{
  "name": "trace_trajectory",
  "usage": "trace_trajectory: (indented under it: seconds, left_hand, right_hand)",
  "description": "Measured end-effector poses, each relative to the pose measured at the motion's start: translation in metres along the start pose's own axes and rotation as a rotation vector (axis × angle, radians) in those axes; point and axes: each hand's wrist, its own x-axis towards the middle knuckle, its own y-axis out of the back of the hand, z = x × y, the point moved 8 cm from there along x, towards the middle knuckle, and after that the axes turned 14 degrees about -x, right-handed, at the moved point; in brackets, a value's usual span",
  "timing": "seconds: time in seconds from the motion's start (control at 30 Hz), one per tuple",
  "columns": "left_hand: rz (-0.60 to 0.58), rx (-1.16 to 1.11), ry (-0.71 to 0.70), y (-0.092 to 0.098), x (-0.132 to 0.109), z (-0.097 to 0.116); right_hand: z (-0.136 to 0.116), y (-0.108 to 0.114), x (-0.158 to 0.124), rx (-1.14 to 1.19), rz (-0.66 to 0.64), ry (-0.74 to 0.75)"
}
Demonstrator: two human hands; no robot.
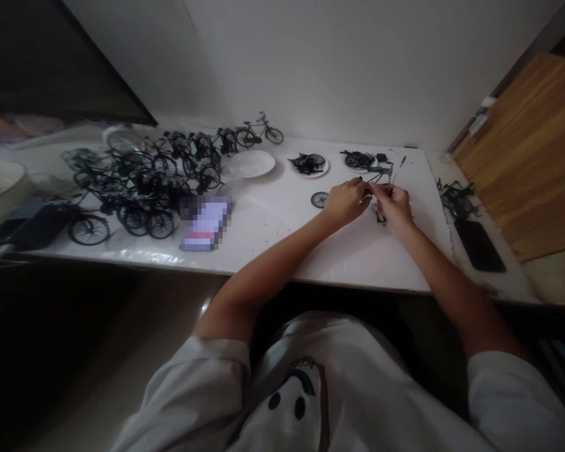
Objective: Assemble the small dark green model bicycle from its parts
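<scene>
My left hand [348, 201] is closed, its fingertips pinching part of a small dark green model bicycle frame [383, 170]. Opposite it, my right hand [394, 208] also has its fingers closed on the frame, and the two sets of fingertips nearly meet. The handlebar end sticks up beyond my hands; the rest is largely covered by fingers. A thin light sliver shows by my right fingers, too small to name. Left of my left hand, a loose model bicycle wheel [319, 199] lies on the white table [358, 257]. A small dark part [380, 218] lies under my right hand.
Many finished-looking model bicycles [141, 182] crowd the table's left side. A white plate [252, 164], a plate of black parts [309, 164] and another pile of parts [358, 159] stand behind my hands. A lit phone [206, 224] and a dark phone [479, 246] lie at either side.
</scene>
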Motion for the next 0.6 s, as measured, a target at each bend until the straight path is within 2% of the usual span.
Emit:
trace_trajectory:
  seconds: [0.13,0.4,0.6]
  left_hand:
    - [0.038,-0.051,0.01,0.002,0.0,-0.002]
    - [0.04,-0.135,0.055,-0.001,0.003,-0.008]
    - [0.11,-0.264,0.033,-0.001,0.003,-0.015]
  right_hand:
    - [-0.006,0.004,-0.002,-0.015,0.08,0.072]
    - [-0.012,0.002,-0.005,-0.044,0.055,0.118]
    - [-0.015,0.001,-0.002,-0.114,0.031,0.215]
